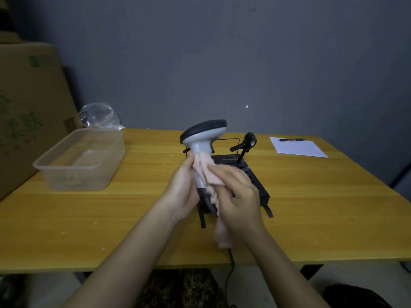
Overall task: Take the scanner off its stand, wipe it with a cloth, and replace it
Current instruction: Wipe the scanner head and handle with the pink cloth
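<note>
A grey scanner (pixel 203 135) with a black head is held upright above the yellow table, off its stand. My left hand (pixel 183 192) grips its handle from the left. My right hand (pixel 239 196) presses a pale pink cloth (pixel 205 168) around the handle, and the cloth's loose end hangs down below my wrist. The black stand (pixel 259 187), a flat slotted base with an upright clip arm (pixel 245 142), sits on the table directly behind my hands. The scanner's black cable (pixel 230 274) drops over the table's front edge.
A clear plastic tub (pixel 81 158) stands at the left, with a crumpled plastic bag (pixel 97 116) behind it and a cardboard box (pixel 29 107) at the far left. White paper (pixel 298 147) with a pen (pixel 291 140) lies at the back right.
</note>
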Demonstrator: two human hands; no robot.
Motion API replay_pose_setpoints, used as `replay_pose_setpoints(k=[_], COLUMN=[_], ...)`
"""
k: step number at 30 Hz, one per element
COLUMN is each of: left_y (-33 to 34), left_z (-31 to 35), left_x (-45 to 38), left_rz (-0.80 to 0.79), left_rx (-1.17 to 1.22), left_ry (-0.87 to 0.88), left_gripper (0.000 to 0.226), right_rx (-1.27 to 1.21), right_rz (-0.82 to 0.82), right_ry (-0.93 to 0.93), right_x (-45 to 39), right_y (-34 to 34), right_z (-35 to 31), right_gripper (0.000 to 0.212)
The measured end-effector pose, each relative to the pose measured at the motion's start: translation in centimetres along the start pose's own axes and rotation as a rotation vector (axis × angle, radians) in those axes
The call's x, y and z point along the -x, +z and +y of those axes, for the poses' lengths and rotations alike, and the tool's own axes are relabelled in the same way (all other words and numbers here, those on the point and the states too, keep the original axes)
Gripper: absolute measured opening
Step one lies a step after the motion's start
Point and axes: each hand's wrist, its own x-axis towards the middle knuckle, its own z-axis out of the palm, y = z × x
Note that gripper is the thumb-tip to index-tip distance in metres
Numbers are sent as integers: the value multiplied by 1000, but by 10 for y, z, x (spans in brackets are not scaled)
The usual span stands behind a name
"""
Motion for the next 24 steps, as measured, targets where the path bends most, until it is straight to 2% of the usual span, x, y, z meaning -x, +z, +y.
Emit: replay_pose_setpoints(k=[2,5,8,10,13,18,22,24], left_y=[2,8,7,1,-9,-5,-16,-17], left_z=[-6,-15,-14,-7,0,-2,6,4], left_x=[-2,-2,-4,-6,-10,-9,-12,-11], left_rz=[60,111,113,109,134,72,201,200], left_rx=[-76,-253,-232,-143,-58,-55,-126,-177], left_ry=[41,144,194,132,82,82,127,127], left_gripper=[55,57,46,45,56,59,67,70], right_rx=[69,209,292,230,89,-65,-192,-204], right_rz=[69,161,103,-7,-154,-18,-240,-278], right_ry=[46,29,-80,-127,-173,19,29,86], right_x=[-12,-33,-34,-18,1,-18,0,-4], right_y=[6,16,20,15,1,5,-6,-10], right_z=[-6,-19,-21,-16,-5,-4,-2,0], right_gripper=[37,25,29,28,28,30,26,24])
